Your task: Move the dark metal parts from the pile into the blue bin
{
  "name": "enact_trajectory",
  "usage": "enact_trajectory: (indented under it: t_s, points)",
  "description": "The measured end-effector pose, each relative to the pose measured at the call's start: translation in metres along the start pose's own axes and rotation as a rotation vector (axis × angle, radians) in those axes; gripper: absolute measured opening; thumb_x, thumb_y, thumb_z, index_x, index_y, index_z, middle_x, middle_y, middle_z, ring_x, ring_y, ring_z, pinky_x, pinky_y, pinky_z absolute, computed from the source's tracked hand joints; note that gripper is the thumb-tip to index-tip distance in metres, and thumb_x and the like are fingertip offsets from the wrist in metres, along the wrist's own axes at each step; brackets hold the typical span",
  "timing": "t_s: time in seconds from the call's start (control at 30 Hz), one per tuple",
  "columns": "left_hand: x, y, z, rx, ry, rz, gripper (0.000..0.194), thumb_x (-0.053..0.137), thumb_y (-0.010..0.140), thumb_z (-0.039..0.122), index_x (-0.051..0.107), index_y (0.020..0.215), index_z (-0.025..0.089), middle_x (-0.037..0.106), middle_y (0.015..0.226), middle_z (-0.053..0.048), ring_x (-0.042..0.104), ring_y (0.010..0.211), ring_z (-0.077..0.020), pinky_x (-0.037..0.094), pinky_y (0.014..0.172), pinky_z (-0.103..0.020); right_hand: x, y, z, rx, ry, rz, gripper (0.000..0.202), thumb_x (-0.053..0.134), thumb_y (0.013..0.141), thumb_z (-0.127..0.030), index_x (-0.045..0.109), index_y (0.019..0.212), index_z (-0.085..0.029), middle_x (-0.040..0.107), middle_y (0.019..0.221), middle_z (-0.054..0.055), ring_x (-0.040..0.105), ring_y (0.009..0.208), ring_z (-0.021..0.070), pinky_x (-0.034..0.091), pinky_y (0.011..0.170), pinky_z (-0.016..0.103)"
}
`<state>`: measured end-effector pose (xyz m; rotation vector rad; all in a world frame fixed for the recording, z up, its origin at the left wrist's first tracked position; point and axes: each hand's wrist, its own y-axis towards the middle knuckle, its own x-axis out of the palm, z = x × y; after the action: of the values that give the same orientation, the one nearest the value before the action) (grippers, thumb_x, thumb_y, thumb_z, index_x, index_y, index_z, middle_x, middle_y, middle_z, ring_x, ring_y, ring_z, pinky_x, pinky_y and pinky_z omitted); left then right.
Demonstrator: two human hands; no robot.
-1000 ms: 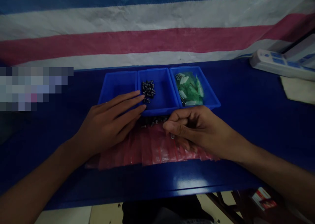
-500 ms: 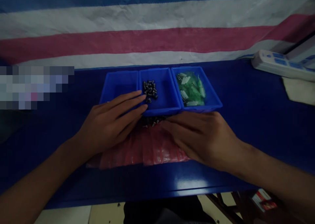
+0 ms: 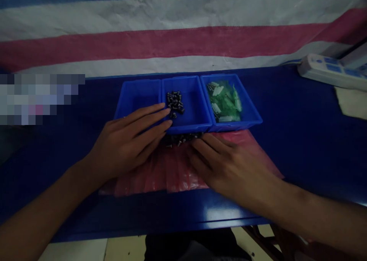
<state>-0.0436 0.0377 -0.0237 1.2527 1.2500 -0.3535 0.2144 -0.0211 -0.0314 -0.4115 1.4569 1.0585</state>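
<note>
The left hand (image 3: 126,142) lies palm down on the near left of the work, its fingers stretched almost straight and close together, reaching across the near edge of the left blue tray (image 3: 140,94) to the near left corner of the middle blue tray (image 3: 190,106). Nothing shows in its grasp, though the underside of the palm is hidden. The right hand (image 3: 226,163) is bent downward, back of the hand up, its fingers curled and drawn together at the loose screws (image 3: 180,140); the fingertips are partly hidden, so I cannot tell whether they pinch one. These dark screws lie in a low row just in front of the middle tray, at the far edge of the red plastic bags (image 3: 176,177), which spread flat and overlapping on the blue bench (image 3: 289,138) beneath both hands. More dark screws (image 3: 175,100) sit heaped in the left half of the middle tray. The right blue tray (image 3: 249,115) holds green plastic bags (image 3: 228,104) with whitish pieces (image 3: 218,91) among them. The three trays stand side by side, and behind them hangs a striped sheet (image 3: 172,43) in blue, white and red. A white power strip (image 3: 329,68) rests at the bench's far right.
</note>
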Motion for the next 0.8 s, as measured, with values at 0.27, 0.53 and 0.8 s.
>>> enact_trajectory:
  t_s: [0.27,0.53,0.8]
  points:
    - [-0.0006,0.0003,-0.0004,-0.025,-0.022,-0.006,0.032,0.064,0.102,0.013,0.066,0.133,0.02,0.072,0.14,-0.01,0.066,0.136,-0.0262,0.065,0.109,-0.041,-0.0034,-0.0021,-0.0001,0.119,-0.081,0.004,0.025,0.056,0.084,0.006,0.072,0.089,-0.013,0.071,0.083,0.011,0.061,0.071,0.025,0.045,0.056,0.035]
    - [-0.0016,0.0,0.0,0.006,-0.02,0.01,0.032,0.063,0.101,0.01,0.065,0.133,0.014,0.071,0.139,-0.015,0.065,0.136,-0.0272,0.063,0.111,-0.041,-0.0038,0.0009,0.0066,0.02,0.165,0.032,0.027,0.047,0.101,-0.001,0.072,0.095,-0.012,0.073,0.109,0.016,0.07,0.094,0.0264,0.061,0.073,0.037]
    - [-0.0009,-0.0009,-0.0001,0.001,-0.008,0.019,0.031,0.063,0.102,0.012,0.064,0.133,0.015,0.071,0.139,-0.014,0.066,0.136,-0.026,0.063,0.11,-0.039,-0.0016,0.0004,0.0063,0.305,0.607,0.069,0.029,0.049,0.107,-0.012,0.058,0.135,-0.012,0.075,0.119,0.008,0.076,0.096,0.0179,0.064,0.068,0.026]
